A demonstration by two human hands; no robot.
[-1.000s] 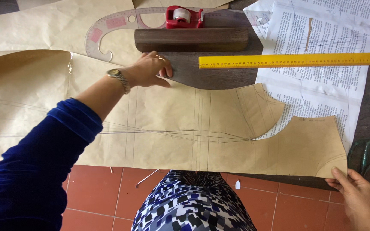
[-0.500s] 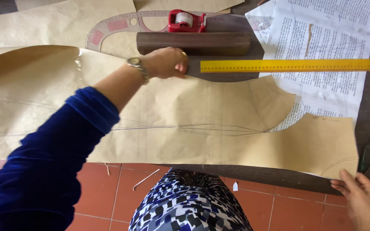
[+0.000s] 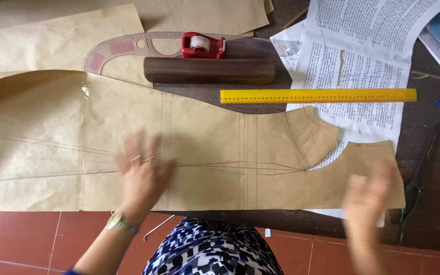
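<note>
A long brown paper pattern piece with pencil lines lies flat across the dark table. My left hand, blurred with motion, lies spread open on the paper near its front edge, fingers apart. My right hand, also blurred, hovers open over the paper's right end near the curved cut-out. Neither hand holds anything. A watch shows on my left wrist.
Behind the pattern lie a yellow ruler, a dark wooden block, a red tape dispenser and a clear curved ruler. Printed newspaper sheets sit at the right, scissors near the right edge, more brown paper behind.
My left hand came back from the wooden block and ruler down onto the middle of the paper. My right hand let go of the paper's corner and rose over it.
</note>
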